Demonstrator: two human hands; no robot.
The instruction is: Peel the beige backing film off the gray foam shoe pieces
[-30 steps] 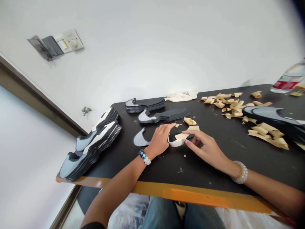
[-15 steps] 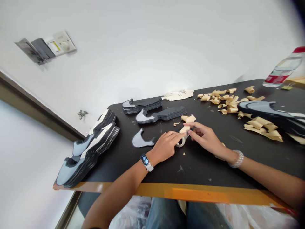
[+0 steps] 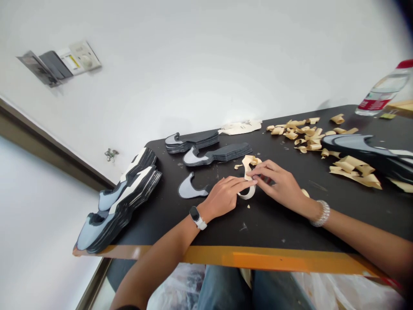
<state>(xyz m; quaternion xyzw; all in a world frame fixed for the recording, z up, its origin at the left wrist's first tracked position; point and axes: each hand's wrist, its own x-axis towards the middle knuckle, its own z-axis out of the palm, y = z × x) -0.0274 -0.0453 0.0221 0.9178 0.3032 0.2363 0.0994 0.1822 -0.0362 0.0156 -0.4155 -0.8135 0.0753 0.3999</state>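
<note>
My left hand (image 3: 223, 196) lies low over the black table, fingers stretched to the right, the fingertips pressing near a curved white piece (image 3: 248, 194). Much of that piece is hidden under the hands. Thumb and fingers of my right hand (image 3: 280, 184) are pinched on a beige paper strip (image 3: 248, 165), which rises and curls away beyond the fingertips. To the left of the left hand a single grey curved shoe-upper piece (image 3: 190, 188) lies flat. Behind the hands are two stacks of similar pieces, the nearer stack (image 3: 222, 154) and the farther stack (image 3: 193, 142).
Tall stacks of grey, black and white pieces (image 3: 129, 202) stand at the table's left edge. Curled paper scraps (image 3: 309, 135) are strewn at the back right, beside another stack (image 3: 364, 150). A water bottle (image 3: 380, 94) and a flat cream sheet (image 3: 240, 127) are near the wall.
The beige strip has lifted and curled farther back from the white piece. My right hand has shifted slightly; my left hand stays almost in place.
</note>
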